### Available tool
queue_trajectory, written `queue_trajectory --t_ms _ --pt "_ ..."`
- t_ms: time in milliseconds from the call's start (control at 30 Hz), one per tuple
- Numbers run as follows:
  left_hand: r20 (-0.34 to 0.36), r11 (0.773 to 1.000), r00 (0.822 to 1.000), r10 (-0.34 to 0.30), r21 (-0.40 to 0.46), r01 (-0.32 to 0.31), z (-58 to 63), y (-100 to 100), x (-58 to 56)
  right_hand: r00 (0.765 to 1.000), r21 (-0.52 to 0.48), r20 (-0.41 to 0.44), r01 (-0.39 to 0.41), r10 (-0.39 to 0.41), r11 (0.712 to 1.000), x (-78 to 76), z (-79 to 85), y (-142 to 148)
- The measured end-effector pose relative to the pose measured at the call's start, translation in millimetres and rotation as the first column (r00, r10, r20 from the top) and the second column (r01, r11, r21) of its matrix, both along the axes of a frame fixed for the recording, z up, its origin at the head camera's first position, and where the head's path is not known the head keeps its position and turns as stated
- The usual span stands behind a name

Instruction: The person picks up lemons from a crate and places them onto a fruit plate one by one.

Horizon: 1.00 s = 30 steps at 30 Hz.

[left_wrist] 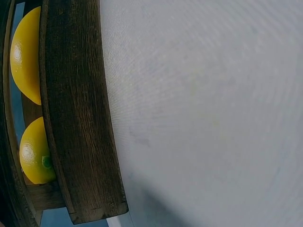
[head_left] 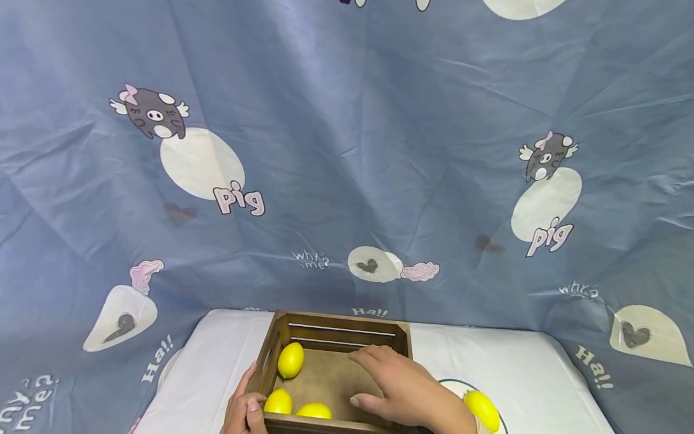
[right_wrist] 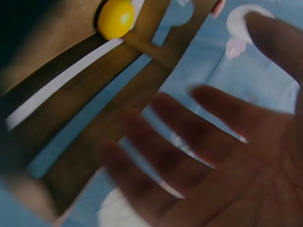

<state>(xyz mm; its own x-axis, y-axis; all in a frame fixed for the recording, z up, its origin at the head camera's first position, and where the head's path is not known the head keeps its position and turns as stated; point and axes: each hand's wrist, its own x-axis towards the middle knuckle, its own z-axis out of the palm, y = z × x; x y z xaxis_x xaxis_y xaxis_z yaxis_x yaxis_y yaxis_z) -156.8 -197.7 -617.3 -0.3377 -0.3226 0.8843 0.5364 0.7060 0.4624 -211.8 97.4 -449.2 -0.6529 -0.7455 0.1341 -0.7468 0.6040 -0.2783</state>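
Yellow glossy oval lemons (head_left: 291,360) look light, firm, slippery: best cupped round middles; my right hand (head_left: 400,383) spread, empty, left hand (head_left: 244,407) gripping brown slatted wooden crate (head_left: 329,377).

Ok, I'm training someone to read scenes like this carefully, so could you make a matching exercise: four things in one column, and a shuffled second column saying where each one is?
Things
1. Dark brown slatted wooden crate
2. Bare left hand
3. Bare right hand
4. Lone oval yellow lemon

Places
A. Over the crate's inside, fingers extended
B. Right of the crate, by the right wrist
C. On the white surface, with three oval yellow lemons inside
D. At the crate's near left corner

Pairs: 1-C, 2-D, 3-A, 4-B
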Motion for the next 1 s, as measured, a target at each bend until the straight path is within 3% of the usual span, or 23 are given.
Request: queue_trajectory --t_ms 133,233,333,467,733,900,1000 --pt "0.002 1.000 1.000 0.001 0.016 -0.001 3.3 1.0 -0.7 0.996 0.191 0.048 -0.078 0.070 0.978 0.1 9.5 -16.2" --pt "-0.014 1.000 1.000 -0.007 -0.009 0.007 2.9 -0.7 -1.2 0.990 0.239 0.066 -0.134 0.121 0.962 -1.0 10.8 -28.2" --pt "-0.021 1.000 1.000 -0.004 -0.026 0.004 2.3 -2.6 -0.7 0.982 0.223 0.098 -0.182 0.163 0.958 -7.3 9.7 -40.0" --pt "-0.026 0.999 0.999 -0.023 -0.026 0.022 1.3 -4.1 -1.9 0.973 0.191 0.166 -0.191 0.160 0.963 -18.6 5.0 -53.5" --pt "-0.017 0.999 0.999 -0.036 -0.015 0.035 5.2 -0.4 2.2 0.960 0.078 0.126 -0.262 0.251 0.962 -34.8 -9.6 -73.6" --pt "0.003 0.999 1.000 -0.030 -0.016 0.030 7.1 -0.1 3.5 0.958 0.084 0.103 -0.277 0.268 0.957 -45.7 -21.0 -84.1" --pt "0.012 1.000 1.000 -0.029 -0.005 0.029 8.0 0.7 4.2 0.957 0.100 0.138 -0.270 0.255 0.958 -49.7 -28.1 -91.1"
